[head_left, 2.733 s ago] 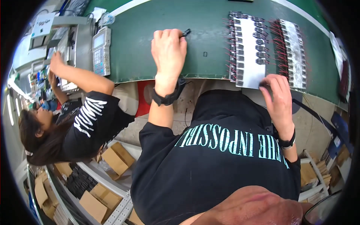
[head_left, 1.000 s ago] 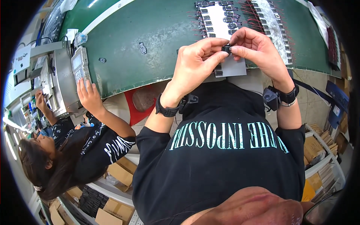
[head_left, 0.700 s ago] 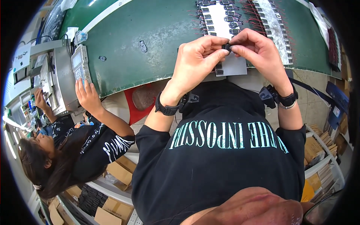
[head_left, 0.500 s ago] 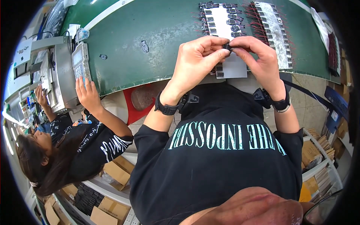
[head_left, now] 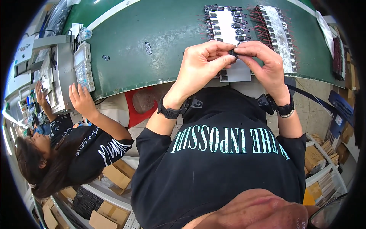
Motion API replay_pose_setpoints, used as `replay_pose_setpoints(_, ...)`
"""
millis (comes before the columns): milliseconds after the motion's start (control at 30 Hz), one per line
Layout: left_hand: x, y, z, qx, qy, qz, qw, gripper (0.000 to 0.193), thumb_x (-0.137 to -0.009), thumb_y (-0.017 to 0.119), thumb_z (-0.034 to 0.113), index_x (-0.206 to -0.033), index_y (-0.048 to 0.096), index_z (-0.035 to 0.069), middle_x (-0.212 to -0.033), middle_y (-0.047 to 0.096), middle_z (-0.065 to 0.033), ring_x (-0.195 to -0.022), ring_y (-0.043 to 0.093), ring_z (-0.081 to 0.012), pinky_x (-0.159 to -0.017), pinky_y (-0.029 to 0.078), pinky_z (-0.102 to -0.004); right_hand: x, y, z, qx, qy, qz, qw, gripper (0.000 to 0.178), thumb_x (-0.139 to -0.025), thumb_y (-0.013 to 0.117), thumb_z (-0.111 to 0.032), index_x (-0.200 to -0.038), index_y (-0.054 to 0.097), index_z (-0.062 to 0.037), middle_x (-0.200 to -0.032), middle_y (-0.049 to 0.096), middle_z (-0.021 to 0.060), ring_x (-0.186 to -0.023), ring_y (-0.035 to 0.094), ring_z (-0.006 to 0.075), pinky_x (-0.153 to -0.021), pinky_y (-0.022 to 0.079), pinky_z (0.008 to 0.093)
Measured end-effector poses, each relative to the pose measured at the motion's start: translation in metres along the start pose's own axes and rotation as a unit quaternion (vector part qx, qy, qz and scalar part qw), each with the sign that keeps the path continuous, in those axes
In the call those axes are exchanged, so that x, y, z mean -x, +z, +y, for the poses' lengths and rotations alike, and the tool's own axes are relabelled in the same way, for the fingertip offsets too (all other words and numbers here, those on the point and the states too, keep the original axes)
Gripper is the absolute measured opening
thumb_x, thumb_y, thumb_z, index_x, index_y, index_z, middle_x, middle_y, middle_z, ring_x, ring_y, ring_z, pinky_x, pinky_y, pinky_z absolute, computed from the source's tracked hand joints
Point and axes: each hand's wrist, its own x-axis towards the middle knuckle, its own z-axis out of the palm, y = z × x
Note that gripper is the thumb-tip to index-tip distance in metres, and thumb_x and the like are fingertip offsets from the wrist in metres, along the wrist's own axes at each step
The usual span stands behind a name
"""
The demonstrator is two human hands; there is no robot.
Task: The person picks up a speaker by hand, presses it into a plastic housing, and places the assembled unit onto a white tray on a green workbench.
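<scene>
Over the near edge of the counter [head_left: 175, 23], left hand [head_left: 201, 65] and right hand [head_left: 265, 61] meet at the fingertips, both pinching 1 small black part [head_left: 233, 52]. Fingers cover most of it; can't make out its shape. Hands also block some of the white board [head_left: 241, 72] behind, so no reliable count of its parts.

Counts: 2 boards lined with black parts, the gray board [head_left: 275, 26] on the right with red wires along it. 2 loose pieces well left of the hands: long piece [head_left: 148, 48], short piece [head_left: 106, 58]. 1 keypad device [head_left: 84, 68] farther left, co-worker's hand [head_left: 82, 101] near it. Dark red bundle [head_left: 337, 61] far right: too blurred to count.
</scene>
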Motion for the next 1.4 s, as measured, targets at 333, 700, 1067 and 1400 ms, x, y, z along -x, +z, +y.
replay_pose_setpoints(333, 0.001, 0.000, 0.002, 0.040, -0.019, -0.005, 0.999, 0.022, -0.091, 0.068, 0.003, -0.112, 0.068, -0.004, -0.097, 0.073, -0.0080, -0.087, 0.069, -0.0112, -0.078, 0.057, -0.0242, 0.002, 0.000, 0.002, -0.162, 0.110, -0.041, 0.980, 0.020, -0.088, 0.065, 0.004, -0.108, 0.066, 0.0008, -0.105, 0.067, 0.0068, -0.097, 0.065, 0.0137, -0.088, 0.052, 0.0264)
replay_pose_setpoints(700, 0.021, 0.023, -0.004, -0.312, 0.181, 0.060, 0.931, 0.018, -0.085, 0.071, 0.003, -0.103, 0.070, 0.000, -0.094, 0.073, -0.0107, -0.076, 0.072, -0.0151, -0.070, 0.058, -0.0275, 0.025, 0.010, -0.029, -0.059, 0.152, 0.055, 0.985, 0.018, -0.090, 0.065, 0.001, -0.108, 0.064, 0.0002, -0.098, 0.065, 0.0051, -0.088, 0.064, 0.0116, -0.081, 0.052, 0.0255)
replay_pose_setpoints(1067, 0.012, -0.006, 0.006, -0.222, 0.207, 0.140, 0.942, 0.019, -0.086, 0.069, 0.000, -0.105, 0.071, 0.000, -0.106, 0.072, -0.0127, -0.088, 0.071, -0.0174, -0.072, 0.058, -0.0275, 0.035, 0.008, 0.006, 0.183, 0.078, 0.066, 0.978, 0.014, -0.083, 0.071, -0.002, -0.097, 0.068, -0.0027, -0.097, 0.064, 0.0084, -0.082, 0.062, 0.0210, -0.072, 0.049, 0.0305)
replay_pose_setpoints(1400, 0.025, -0.070, 0.006, -0.461, 0.181, 0.354, 0.793, 0.015, -0.087, 0.071, 0.009, -0.100, 0.072, 0.002, -0.101, 0.070, -0.0108, -0.083, 0.069, -0.0236, -0.069, 0.057, -0.0312, 0.038, -0.001, -0.009, 0.191, 0.065, 0.128, 0.971, 0.018, -0.087, 0.067, 0.001, -0.104, 0.070, -0.0034, -0.104, 0.065, 0.0099, -0.096, 0.061, 0.0226, -0.082, 0.048, 0.0308)
